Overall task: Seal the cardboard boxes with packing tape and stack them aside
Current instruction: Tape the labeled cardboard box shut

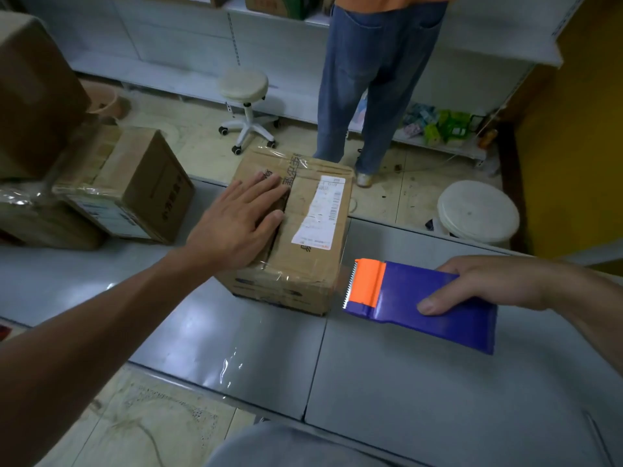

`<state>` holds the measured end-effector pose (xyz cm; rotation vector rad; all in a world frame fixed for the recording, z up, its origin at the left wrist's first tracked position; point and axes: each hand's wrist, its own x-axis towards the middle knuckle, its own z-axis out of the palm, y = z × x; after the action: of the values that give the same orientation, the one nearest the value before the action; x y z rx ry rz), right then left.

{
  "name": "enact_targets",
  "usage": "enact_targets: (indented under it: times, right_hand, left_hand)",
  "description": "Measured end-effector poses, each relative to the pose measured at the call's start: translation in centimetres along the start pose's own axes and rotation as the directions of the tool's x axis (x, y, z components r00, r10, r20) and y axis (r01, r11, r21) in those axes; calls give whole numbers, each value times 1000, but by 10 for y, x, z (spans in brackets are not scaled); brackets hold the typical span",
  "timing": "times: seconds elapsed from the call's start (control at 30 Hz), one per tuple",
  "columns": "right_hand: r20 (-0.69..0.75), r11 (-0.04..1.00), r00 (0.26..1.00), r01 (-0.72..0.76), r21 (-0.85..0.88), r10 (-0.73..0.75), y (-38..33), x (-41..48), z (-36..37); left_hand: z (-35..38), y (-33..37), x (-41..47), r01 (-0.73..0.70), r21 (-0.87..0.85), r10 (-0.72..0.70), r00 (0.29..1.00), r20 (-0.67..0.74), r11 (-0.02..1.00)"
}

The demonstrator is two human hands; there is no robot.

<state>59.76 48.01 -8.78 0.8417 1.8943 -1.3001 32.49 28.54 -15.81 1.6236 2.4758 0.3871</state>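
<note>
Now our flat left hand [242, 217] pins the cardboard box [313, 251]; our right hand [488, 284], gripping the tape dispenser [421, 298], should pull taut.

A grey metal surface [404, 382] made of flat panels runs across the view, with a seam [320, 348] between two of them. One cardboard box [313, 261] stands on the left panel, its right side just beside the seam. Well apart, at the far left, more boxes [135, 187] sit crowded together, some stacked. A crinkled strip of clear tape [232, 362] glints on the near panel.
</note>
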Motion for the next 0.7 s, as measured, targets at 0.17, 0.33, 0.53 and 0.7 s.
enact_targets:
  times: [0.17,0.33,0.53,0.7]
  right_hand:
    - [-38,991,998,-45,-123,40,-20,13,1]
    - [-174,970,979,-141,-198,106,-36,24,-6]
    - [-446,842,863,-411,-351,236,54,25,3]
    - [-628,877,777,-278,-392,-34,85,56,84]
  left_hand:
    - [0,2,-2,12,13,-12,1000,-19,1000]
    - [0,3,-1,-5,22,6,1000,-8,1000]
    - [0,2,-1,-20,-20,18,998,-61,1000]
    - [3,7,2,-14,24,15,999,-51,1000]
